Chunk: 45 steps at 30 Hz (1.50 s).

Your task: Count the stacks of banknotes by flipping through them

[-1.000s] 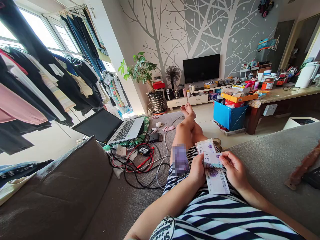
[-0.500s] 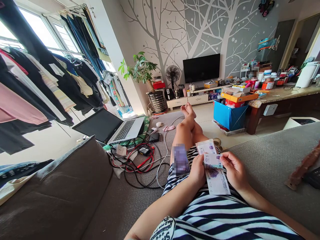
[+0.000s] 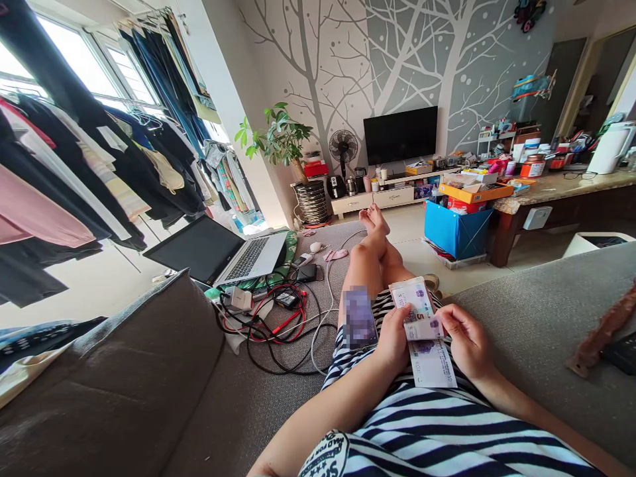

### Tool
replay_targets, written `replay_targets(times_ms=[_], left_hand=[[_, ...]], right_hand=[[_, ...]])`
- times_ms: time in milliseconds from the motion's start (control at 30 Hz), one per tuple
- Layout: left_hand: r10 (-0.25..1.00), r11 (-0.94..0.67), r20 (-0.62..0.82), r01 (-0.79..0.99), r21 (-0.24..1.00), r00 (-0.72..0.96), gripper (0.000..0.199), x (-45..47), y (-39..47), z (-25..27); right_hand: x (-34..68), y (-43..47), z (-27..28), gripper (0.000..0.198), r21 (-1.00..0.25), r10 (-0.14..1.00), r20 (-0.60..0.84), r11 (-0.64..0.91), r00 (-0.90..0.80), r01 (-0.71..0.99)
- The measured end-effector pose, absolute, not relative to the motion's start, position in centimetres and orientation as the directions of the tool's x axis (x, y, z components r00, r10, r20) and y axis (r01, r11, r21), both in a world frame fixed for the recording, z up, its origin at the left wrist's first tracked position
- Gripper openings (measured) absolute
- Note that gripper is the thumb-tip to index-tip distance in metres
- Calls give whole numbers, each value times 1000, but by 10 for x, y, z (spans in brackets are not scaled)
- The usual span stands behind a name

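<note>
Over my lap, my left hand [image 3: 394, 336] is closed on the left side of a small bundle of purple-and-white banknotes [image 3: 411, 296], its thumb lying on top. My right hand [image 3: 466, 336] pinches the right edge of a folded-over banknote [image 3: 424, 329] between thumb and fingers. Below the fold, the lower part of a banknote [image 3: 434, 368] hangs toward the striped cloth [image 3: 477, 424] I wear. How many notes are in the bundle I cannot tell. Left of my hands, a phone [image 3: 366, 322] with a blurred-out screen rests on my thigh.
Tangled black, red and white cables [image 3: 293, 324] lie on the grey sofa [image 3: 278, 404] to my left, beside an open laptop [image 3: 248, 258]. A blue box [image 3: 450, 232] stands by a cluttered table [image 3: 551, 191]. Farther off are a fan [image 3: 344, 147] and a television [image 3: 401, 136].
The banknote at my right fingers has been bent down toward me, uncovering more of the note behind it. My hands have hardly shifted, and the surroundings look the same.
</note>
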<state>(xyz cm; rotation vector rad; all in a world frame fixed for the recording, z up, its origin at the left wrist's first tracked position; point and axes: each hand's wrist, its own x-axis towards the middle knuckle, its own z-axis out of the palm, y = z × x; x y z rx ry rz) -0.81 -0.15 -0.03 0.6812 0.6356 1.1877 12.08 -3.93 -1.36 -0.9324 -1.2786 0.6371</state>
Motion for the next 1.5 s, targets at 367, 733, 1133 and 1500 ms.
replay_targets(times_ms=[367, 733, 1133, 1500], left_hand=[[963, 238, -104, -608, 757, 248, 31, -8, -6, 5], [961, 225, -71, -612, 758, 266, 32, -8, -5, 1], [968, 225, -90, -645, 730, 236, 33, -7, 2, -3], [962, 219, -65, -608, 763, 264, 24, -6, 1, 0]], right_hand=[[127, -21, -24, 43, -904, 843, 428, 408, 325, 129], [128, -20, -23, 44, -887, 843, 450, 385, 295, 254], [127, -30, -21, 32, -848, 814, 522, 461, 257, 262], [124, -36, -16, 25, -831, 810, 551, 510, 202, 223]])
